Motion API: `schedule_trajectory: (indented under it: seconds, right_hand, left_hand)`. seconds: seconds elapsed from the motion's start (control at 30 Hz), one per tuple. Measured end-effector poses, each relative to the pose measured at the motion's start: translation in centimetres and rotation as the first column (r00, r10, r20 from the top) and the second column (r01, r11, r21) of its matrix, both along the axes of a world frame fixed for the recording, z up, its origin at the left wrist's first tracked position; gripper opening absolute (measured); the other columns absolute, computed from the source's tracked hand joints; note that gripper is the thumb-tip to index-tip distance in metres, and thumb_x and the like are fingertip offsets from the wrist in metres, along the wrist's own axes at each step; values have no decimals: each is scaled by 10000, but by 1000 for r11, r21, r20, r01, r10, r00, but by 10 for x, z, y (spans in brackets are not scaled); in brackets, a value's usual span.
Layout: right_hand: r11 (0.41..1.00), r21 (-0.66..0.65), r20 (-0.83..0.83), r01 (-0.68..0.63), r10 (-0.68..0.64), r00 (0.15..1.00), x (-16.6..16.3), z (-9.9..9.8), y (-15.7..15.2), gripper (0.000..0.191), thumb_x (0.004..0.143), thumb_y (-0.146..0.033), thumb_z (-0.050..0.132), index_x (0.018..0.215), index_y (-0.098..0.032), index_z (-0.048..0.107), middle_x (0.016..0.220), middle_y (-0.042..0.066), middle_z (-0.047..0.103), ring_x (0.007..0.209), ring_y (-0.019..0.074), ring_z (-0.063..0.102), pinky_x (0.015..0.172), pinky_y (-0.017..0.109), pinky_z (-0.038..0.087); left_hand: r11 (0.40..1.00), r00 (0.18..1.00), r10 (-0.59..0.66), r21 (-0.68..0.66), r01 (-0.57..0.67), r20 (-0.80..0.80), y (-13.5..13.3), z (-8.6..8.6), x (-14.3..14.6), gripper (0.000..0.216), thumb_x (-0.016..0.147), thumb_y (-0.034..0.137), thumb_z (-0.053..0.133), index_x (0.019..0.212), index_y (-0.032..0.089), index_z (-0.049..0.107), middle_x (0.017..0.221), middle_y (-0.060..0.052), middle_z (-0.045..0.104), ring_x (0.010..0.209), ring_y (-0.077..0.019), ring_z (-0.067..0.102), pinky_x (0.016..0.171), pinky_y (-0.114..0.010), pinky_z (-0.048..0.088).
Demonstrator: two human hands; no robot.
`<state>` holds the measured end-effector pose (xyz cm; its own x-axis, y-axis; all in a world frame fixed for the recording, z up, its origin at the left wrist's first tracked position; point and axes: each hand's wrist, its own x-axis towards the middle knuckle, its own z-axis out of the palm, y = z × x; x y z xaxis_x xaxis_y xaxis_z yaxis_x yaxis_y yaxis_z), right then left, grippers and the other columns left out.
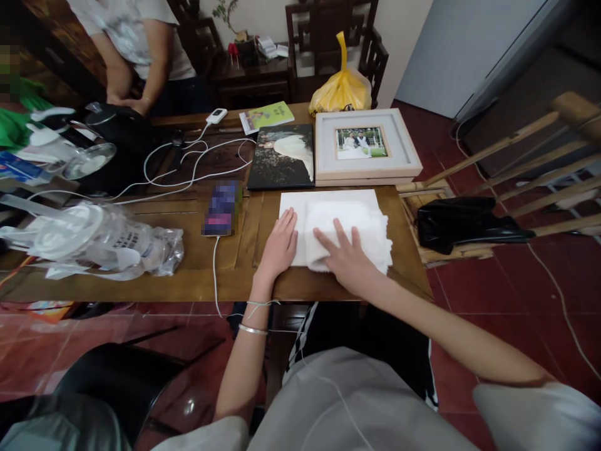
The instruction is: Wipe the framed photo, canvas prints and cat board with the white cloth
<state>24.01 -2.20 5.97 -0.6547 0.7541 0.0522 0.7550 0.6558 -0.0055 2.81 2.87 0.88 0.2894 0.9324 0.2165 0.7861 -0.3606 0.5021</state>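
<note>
A flat white board (pixel 291 200) lies at the front edge of the wooden table. On top of it rests a folded white cloth (pixel 370 228) with a ragged right edge. My right hand (pixel 350 260) presses on the cloth, its fingers spread. Flat along the board's left side lies my left hand (pixel 280 244), fingers stretched out and holding nothing. Behind the board are a black photo panel (pixel 282 156) showing a white dress and a pale wooden picture frame (pixel 369 144) with a photo of two people.
Left of my hands lie a phone (pixel 221 210) on a white cable and a clear plastic cup in a bag (pixel 117 241). A black kettle (pixel 117 144) and a yellow bag (pixel 342 88) stand farther back. A bamboo chair (pixel 511 138) is at right. Another person (pixel 136 50) sits opposite.
</note>
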Motion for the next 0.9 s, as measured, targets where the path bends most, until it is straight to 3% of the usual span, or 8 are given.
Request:
schedule_trajectory:
  seconds: [0.1, 0.2, 0.4, 0.5, 0.57, 0.67, 0.9]
  right_hand:
    - [998, 3, -63, -64, 64, 996, 9, -4, -38, 267, 873, -66, 658, 997, -241, 817, 1646, 92, 398, 1474, 560, 308, 1071, 829, 355]
    - [994, -41, -79, -98, 94, 992, 15, -3, -44, 341, 838, -29, 643, 1024, -260, 811, 1646, 63, 404, 1480, 550, 304, 1081, 830, 347]
    - [991, -135, -44, -23, 17, 999, 8, 7, 31, 582, 811, 65, 480, 1221, -243, 757, 1655, 90, 378, 1516, 536, 219, 1059, 855, 330]
    - [996, -85, -39, 28, -31, 999, -1, 8, 66, 612, 826, 82, 405, 1261, -194, 736, 1653, 121, 370, 1515, 547, 201, 1060, 855, 319]
    - [999, -38, -33, 38, -40, 999, -5, 6, 73, 589, 854, 76, 375, 1258, -156, 735, 1652, 145, 364, 1510, 555, 203, 1075, 843, 312]
    - [999, -15, -12, 29, -29, 1000, -7, 3, 54, 491, 897, 32, 415, 1180, -157, 769, 1643, 149, 383, 1493, 569, 236, 1082, 833, 316]
    - [992, -77, -66, -101, 96, 993, 9, 7, -47, 328, 847, -14, 577, 973, -205, 811, 1614, 122, 444, 1466, 554, 329, 1073, 821, 362]
  left_hand:
    - [1000, 1000, -6, 5, 6, 20, 0, 0, 0, 520, 1070, 277, 312, 1562, 130, 400, 1669, -134, 365, 1586, -253, 268, 1310, -503, 250]
    - [1000, 1000, -11, 5, 11, 19, 0, -1, -1, 527, 1073, 280, 301, 1557, 98, 402, 1666, -156, 364, 1585, -258, 268, 1310, -496, 250]
    - [1000, 1000, -13, 7, 13, 15, 0, -1, -1, 528, 1076, 284, 299, 1571, 125, 389, 1671, -135, 359, 1587, -252, 264, 1312, -504, 239]
    - [1000, 1000, -16, -1, 16, 11, 0, -1, -1, 537, 1076, 286, 290, 1567, 94, 390, 1669, -153, 357, 1589, -256, 258, 1313, -488, 241]
    - [1000, 1000, -13, -4, 13, 8, 0, 0, -1, 534, 1074, 281, 290, 1567, 103, 391, 1671, -145, 356, 1589, -253, 258, 1313, -484, 241]
    - [1000, 1000, 2, -6, -2, 7, 0, -1, 0, 529, 1067, 265, 301, 1569, 123, 391, 1670, -137, 361, 1587, -259, 265, 1312, -504, 240]
    - [1000, 1000, -12, 6, 12, 28, 0, 0, -1, 523, 1070, 263, 305, 1569, 130, 389, 1674, -137, 353, 1588, -261, 258, 1311, -509, 249]
